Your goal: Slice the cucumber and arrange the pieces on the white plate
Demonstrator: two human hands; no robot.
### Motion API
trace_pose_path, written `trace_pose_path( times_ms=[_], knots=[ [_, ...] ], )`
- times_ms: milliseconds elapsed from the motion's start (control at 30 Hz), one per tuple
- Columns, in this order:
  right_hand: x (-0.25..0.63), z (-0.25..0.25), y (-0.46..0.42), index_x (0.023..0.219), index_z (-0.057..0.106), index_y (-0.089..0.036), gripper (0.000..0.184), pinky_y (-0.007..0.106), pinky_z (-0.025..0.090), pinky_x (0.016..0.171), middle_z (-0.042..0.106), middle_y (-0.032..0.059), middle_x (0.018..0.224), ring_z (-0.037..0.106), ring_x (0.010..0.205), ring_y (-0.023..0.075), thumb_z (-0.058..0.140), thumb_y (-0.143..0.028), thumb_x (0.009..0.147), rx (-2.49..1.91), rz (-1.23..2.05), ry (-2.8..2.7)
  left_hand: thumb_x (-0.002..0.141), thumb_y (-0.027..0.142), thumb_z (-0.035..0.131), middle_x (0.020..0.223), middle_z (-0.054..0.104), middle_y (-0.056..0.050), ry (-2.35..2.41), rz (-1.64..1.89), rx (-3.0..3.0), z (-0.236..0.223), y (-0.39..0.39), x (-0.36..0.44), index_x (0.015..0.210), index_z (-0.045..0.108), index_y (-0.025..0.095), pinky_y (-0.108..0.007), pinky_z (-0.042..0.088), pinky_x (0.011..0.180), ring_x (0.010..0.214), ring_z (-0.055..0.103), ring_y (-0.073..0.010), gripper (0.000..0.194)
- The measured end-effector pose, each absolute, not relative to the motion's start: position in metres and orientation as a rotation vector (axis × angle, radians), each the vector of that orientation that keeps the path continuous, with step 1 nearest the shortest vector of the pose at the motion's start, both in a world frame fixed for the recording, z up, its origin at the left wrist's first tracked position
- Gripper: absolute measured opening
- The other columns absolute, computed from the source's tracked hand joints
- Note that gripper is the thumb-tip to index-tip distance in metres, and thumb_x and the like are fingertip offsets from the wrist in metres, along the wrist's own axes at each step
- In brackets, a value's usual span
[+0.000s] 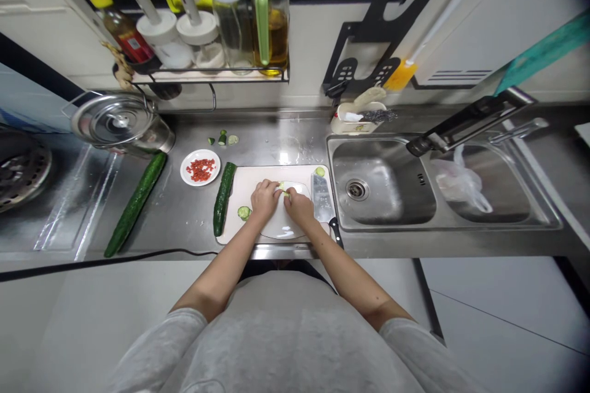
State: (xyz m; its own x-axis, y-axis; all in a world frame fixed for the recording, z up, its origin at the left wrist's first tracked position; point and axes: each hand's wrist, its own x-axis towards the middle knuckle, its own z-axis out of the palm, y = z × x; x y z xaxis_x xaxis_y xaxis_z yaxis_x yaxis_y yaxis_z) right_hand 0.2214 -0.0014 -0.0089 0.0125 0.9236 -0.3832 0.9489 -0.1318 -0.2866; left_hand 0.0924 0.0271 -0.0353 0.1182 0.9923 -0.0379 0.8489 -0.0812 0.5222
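Observation:
Over a white plate (292, 228) on the cutting board (246, 181), my left hand (265, 198) is closed with its fingertips on a thin cucumber slice (281, 185). My right hand (299, 206) pinches the pale green edge of a slice beside it; the fingers partly hide both. A few cucumber slices (244, 213) lie on the board left of my left hand. A dark green cucumber piece (224, 199) rests along the board's left edge. To the right of the plate lies a kitchen knife (321, 198) with a black handle, and another slice (319, 171) is by its blade.
A small plate of chopped red bits (201, 167) and a whole cucumber (136, 204) are at left, near a lidded steel pot (120, 123). Cucumber ends (222, 137) lie behind. At right is a sink (387, 187); a seasoning rack (207, 75) hangs above.

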Motion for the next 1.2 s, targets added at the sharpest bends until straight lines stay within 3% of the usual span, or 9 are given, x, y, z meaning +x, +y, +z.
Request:
trace_pose_path(
  times_ms=[300, 700, 1200],
  knots=[
    [0.228, -0.004, 0.000, 0.125, 0.052, -0.025, 0.037, 0.027, 0.039, 0.073, 0.069, 0.0070, 0.102, 0.063, 0.090, 0.0199, 0.027, -0.027, 0.098, 2.143, -0.712, 2.119, 0.089, 0.032, 0.054, 0.107, 0.062, -0.007, 1.835, 0.463, 1.968, -0.031, 0.021, 0.090, 0.110, 0.065, 0.027, -0.033, 0.040, 0.087, 0.104, 0.052, -0.0232, 0.025],
    [0.224, -0.006, -0.005, 0.134, 0.048, -0.027, 0.043, 0.026, 0.041, 0.074, 0.066, 0.0092, 0.106, 0.062, 0.090, 0.0185, 0.021, -0.030, 0.100, 1.969, -0.601, 2.132, 0.091, 0.033, 0.051, 0.106, 0.062, -0.005, 1.841, 0.353, 2.068, -0.034, 0.017, 0.090, 0.105, 0.066, 0.026, -0.031, 0.041, 0.083, 0.101, 0.052, -0.0211, 0.021],
    [0.224, -0.003, -0.010, 0.139, 0.046, -0.028, 0.045, 0.024, 0.042, 0.073, 0.068, 0.0090, 0.108, 0.064, 0.091, 0.0176, 0.024, -0.031, 0.100, 2.049, -0.577, 2.158, 0.094, 0.030, 0.044, 0.105, 0.060, -0.007, 1.756, 0.357, 2.250, -0.032, 0.011, 0.088, 0.112, 0.067, 0.028, -0.033, 0.038, 0.080, 0.094, 0.051, -0.0210, 0.029]
  ],
)
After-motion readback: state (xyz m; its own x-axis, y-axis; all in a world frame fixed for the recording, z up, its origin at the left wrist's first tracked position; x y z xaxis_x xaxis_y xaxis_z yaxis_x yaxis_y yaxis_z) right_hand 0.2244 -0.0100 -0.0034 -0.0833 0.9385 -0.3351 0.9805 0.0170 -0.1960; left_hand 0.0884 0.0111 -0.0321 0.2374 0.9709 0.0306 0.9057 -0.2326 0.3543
